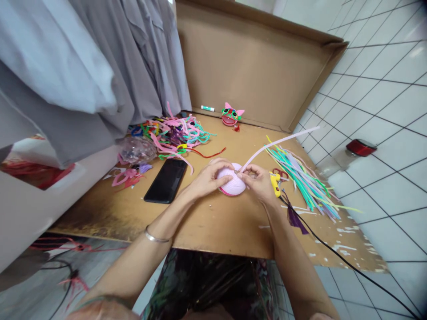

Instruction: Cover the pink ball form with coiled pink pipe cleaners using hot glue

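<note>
A round, pale pink piece [233,184] with ridged strips and a darker pink lower edge sits at the middle of the table. My left hand [213,177] curls around its left side, fingers on top and thumb near the centre. My right hand [258,180] pinches a light pink pipe cleaner [276,143] close to the piece's middle. The pipe cleaner's long free end rises up and to the right. Just right of my right hand lies a yellow glue gun [275,184] with a black cord, beside red-handled scissors [282,174].
Loose coloured pipe cleaners [303,178] lie on the right; a tangled heap [180,133] is at back left. A black phone [166,181] lies left. A glue stick [207,108] and decorated animal head [231,116] stand by the cardboard wall [247,66]. Grey cloth [133,58] hangs left.
</note>
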`<move>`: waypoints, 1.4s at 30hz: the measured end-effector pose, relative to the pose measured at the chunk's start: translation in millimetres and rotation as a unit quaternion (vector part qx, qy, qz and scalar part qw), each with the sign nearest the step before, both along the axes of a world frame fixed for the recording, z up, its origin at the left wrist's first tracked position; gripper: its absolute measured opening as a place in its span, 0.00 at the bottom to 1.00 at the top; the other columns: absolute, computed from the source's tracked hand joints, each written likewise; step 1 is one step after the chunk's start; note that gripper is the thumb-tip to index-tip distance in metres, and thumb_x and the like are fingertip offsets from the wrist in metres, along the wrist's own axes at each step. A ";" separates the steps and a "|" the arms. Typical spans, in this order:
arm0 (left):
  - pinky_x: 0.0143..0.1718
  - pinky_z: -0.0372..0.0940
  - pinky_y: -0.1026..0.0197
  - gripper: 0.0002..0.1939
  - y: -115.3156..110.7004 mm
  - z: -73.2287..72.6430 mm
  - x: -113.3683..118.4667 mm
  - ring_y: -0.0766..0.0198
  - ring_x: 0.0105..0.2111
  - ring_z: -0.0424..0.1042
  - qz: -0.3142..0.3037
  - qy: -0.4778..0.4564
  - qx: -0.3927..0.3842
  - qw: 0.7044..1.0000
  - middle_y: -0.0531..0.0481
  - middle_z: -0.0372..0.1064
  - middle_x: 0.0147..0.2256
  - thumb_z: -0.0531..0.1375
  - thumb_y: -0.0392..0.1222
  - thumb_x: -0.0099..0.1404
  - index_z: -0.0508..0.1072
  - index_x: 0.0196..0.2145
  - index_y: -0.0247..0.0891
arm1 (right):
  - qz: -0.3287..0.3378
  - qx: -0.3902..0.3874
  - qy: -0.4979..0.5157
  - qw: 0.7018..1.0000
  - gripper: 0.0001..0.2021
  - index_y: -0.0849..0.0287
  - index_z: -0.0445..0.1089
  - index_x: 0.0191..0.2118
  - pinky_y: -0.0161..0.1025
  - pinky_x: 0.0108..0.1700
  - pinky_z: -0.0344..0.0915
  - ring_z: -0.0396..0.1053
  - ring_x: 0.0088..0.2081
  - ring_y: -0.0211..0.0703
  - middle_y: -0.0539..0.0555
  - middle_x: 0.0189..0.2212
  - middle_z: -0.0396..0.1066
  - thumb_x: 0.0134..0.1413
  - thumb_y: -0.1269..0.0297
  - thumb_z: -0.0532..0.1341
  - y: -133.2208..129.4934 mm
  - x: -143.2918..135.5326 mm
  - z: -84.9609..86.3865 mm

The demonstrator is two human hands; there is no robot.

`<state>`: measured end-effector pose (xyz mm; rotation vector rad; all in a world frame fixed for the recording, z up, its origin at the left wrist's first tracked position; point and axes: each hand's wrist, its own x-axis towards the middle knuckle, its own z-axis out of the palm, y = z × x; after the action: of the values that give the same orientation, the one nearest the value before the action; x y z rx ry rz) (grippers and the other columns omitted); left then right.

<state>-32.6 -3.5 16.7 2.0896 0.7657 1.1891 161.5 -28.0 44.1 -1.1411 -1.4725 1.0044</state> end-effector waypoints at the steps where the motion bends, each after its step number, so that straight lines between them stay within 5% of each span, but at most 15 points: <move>1: 0.56 0.62 0.51 0.16 -0.2 0.2 -0.2 0.55 0.51 0.70 0.001 0.002 -0.001 1.000 0.44 0.70 0.47 0.60 0.50 0.65 0.74 0.45 0.38 | 0.000 0.002 0.003 1.000 0.18 0.59 0.69 0.27 0.32 0.21 0.52 0.53 0.18 0.29 0.44 0.19 0.62 0.37 0.50 0.71 0.2 -0.1 -0.3; 42: 0.59 0.60 0.49 0.16 -3.6 2.4 0.2 0.54 0.54 0.67 0.007 0.048 0.029 0.998 0.41 0.69 0.51 0.55 0.52 0.69 0.72 0.44 0.37 | 0.007 -0.014 0.009 1.000 0.19 0.62 0.75 0.31 0.32 0.23 0.53 0.53 0.19 0.30 0.43 0.17 0.58 0.37 0.51 0.71 1.1 1.5 -0.4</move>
<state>-32.5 -7.1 19.1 2.2069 0.8005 1.1379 163.0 -26.9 43.6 -1.1403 -1.4580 1.0445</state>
